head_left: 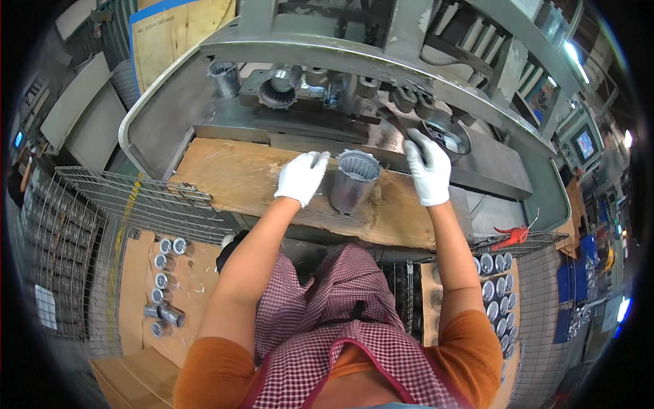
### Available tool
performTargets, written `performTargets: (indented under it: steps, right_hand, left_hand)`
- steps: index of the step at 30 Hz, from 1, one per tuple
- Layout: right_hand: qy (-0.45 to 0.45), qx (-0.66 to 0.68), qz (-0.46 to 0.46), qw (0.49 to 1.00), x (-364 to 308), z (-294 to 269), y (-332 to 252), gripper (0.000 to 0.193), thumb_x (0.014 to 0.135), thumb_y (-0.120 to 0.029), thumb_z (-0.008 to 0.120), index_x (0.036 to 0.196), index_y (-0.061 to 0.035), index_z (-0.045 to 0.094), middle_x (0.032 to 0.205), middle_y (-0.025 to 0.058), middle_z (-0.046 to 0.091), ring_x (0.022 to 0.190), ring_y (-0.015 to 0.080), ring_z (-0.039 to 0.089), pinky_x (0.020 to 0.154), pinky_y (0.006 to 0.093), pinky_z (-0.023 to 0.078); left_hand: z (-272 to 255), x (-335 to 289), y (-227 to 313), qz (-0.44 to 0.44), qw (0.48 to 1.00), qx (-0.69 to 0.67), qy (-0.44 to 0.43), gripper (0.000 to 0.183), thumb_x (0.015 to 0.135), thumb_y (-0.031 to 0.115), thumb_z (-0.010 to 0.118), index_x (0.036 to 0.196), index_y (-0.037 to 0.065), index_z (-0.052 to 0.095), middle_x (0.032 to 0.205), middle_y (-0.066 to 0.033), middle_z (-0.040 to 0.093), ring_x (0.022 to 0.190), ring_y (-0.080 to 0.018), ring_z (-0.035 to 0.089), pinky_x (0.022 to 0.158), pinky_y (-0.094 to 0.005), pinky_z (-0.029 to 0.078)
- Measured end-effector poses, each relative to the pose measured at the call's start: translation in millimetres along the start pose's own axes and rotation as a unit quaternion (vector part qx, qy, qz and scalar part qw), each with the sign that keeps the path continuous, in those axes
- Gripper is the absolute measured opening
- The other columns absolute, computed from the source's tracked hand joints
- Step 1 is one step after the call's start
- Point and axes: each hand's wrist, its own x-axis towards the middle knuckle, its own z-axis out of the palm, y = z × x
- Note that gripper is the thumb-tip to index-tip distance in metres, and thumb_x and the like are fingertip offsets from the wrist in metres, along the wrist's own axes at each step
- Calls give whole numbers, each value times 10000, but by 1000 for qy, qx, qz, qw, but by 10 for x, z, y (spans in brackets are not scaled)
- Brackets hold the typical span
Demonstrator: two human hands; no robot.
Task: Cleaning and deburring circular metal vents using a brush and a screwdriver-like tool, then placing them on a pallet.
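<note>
An upright grey metal cylinder with a ribbed inner rim stands on the worn wooden board before me. My left hand, in a white glove, is just left of it. Its fingers point toward the cylinder, slightly parted, and nothing shows in them. On the other side, my white-gloved right hand is raised with thumb and fingers apart. A dark handle-like piece lies close to its fingertips; whether they touch it I cannot tell. Behind that hand sits a round metal bowl.
Beyond the board, a machine holds a second ribbed cylinder on its side; another cylinder stands to its left. Wire baskets flank me, with metal cylinders on cardboard at left and more cylinders at right. A red-handled tool hangs on the right basket's rim.
</note>
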Motion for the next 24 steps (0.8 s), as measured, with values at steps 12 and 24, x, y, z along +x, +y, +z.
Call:
performTargets:
  steps: [12,24]
  right_hand:
    - [-15,-254,-159,954,1137,1358,-383,257,906,-398,528,947,-180,658,640,128,652,566,296,649,519,441,506]
    - [79,-230,-113,963,1013,551,-55,238,853,-346,619,794,-123,675,725,143,670,666,320,657,607,421,512]
  left_hand:
    - [-78,7,-18,34,999,14,4,456,962,433,421,1069,51,647,1082,-157,655,1006,-346,611,899,-414,470]
    - [-69,19,11,44,999,5,21,426,958,409,463,1050,47,668,1063,-162,664,1008,-340,617,893,-411,474]
